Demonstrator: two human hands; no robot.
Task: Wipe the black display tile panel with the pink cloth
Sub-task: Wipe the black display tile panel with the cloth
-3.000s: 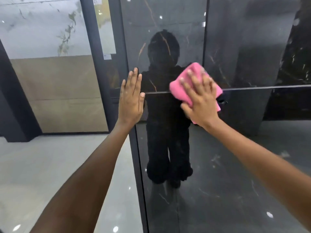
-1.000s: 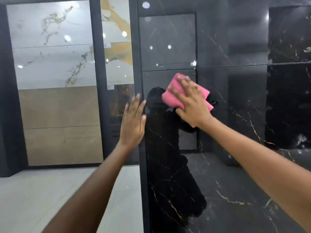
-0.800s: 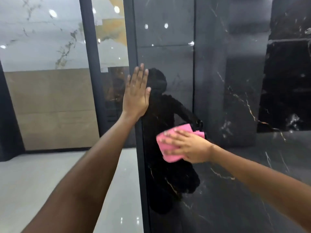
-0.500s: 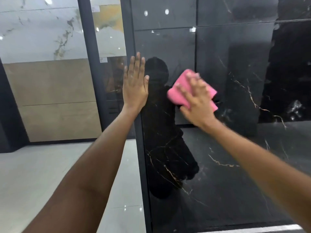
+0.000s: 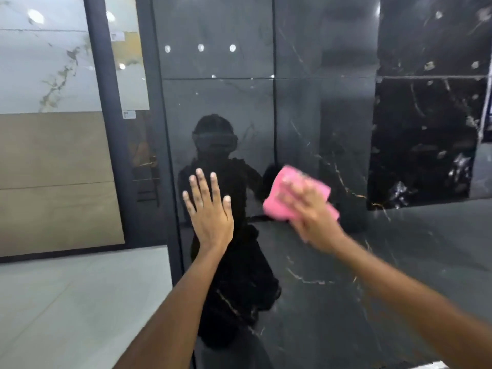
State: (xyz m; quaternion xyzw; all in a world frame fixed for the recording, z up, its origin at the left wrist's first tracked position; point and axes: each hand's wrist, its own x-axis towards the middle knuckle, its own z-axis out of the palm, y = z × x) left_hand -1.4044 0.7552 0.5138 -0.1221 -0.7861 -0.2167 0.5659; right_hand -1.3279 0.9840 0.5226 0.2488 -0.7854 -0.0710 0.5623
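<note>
1. Far left stood pale marble and beige sample tiles (image 5: 53, 145), well apart from the work; their small labels were too tiny to read.
2. The left hand (image 5: 209, 209) lay flat, fingers spread and holding nothing, pressed against the black display tile panel (image 5: 319, 115) just right of its dark frame edge (image 5: 159, 155). A bare palm on gloss like that would likely leave a print, so that patch might need wiping too.
3. The panel's shine threw back the person's dark reflection and ceiling lights, which made it hard to judge which parts were clean and which were smeared.
4. The pink cloth (image 5: 282, 198) sat flat against the panel, right of the left hand, near a horizontal joint. The right hand (image 5: 311, 211) was spread over it, pressing rather than clutching; motion blur hid the fingers, so how firm the grip was I could not tell.
5. With only a flat press, the cloth could slip out or bunch at the joint, and skip a strip.
6. The panel's lower part and right end ran out of view.
</note>
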